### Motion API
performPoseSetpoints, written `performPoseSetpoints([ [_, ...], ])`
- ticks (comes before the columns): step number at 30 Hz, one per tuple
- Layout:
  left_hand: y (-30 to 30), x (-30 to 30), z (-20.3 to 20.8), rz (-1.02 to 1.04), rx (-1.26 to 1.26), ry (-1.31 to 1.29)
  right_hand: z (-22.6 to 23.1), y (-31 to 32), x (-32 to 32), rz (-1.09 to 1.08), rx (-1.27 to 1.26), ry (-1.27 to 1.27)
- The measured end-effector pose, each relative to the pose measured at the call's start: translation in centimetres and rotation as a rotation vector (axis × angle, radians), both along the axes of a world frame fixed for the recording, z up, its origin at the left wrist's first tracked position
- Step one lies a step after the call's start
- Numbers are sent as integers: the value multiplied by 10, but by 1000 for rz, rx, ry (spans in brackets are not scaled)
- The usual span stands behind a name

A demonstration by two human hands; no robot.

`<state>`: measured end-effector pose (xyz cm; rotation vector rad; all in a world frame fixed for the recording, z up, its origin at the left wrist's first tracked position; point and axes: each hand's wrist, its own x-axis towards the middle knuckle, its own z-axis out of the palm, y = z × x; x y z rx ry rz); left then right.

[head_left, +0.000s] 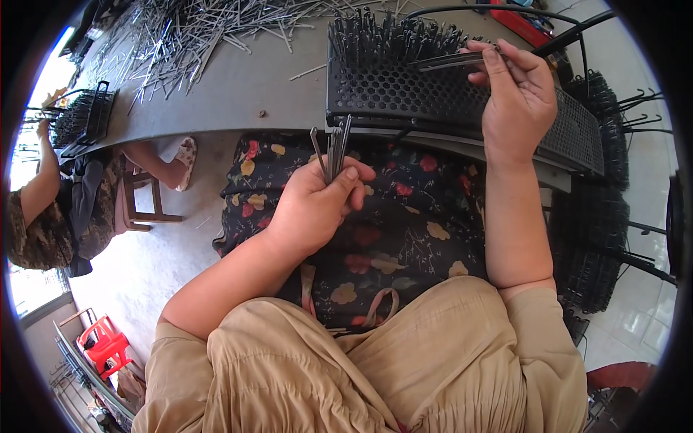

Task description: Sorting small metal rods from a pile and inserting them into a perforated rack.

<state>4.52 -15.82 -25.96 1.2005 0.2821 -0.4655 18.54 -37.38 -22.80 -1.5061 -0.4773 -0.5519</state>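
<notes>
My left hand [307, 206] is closed around an upright bundle of thin grey metal rods [336, 151] with small rounded ends, above my lap. One rod leans away from the others. My right hand [521, 112] pinches a few long thin metal pieces [455, 60] between thumb and fingers. They point left over a black perforated metal rack [404, 92], whose top rows stand full of upright dark rods [393, 40]. Whether the tips of the pinched pieces touch the rack I cannot tell.
A large heap of loose metal rods [209, 36] spreads over the grey table [289, 94]. A small nut-like piece [262, 113] lies near its edge. Filled black racks [595, 238] stand at right. Another person [65, 195] sits at left beside a similar rack [83, 119]. A red stool [105, 345] stands lower left.
</notes>
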Motion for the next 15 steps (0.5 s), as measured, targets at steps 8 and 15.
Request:
performPoseSetpoints([
  [8,-3,2,3,-18,18,37,-1,7,1,54,2,41],
  [15,0,2,2,-18,-2,56,2,4,2,78,19,-11],
])
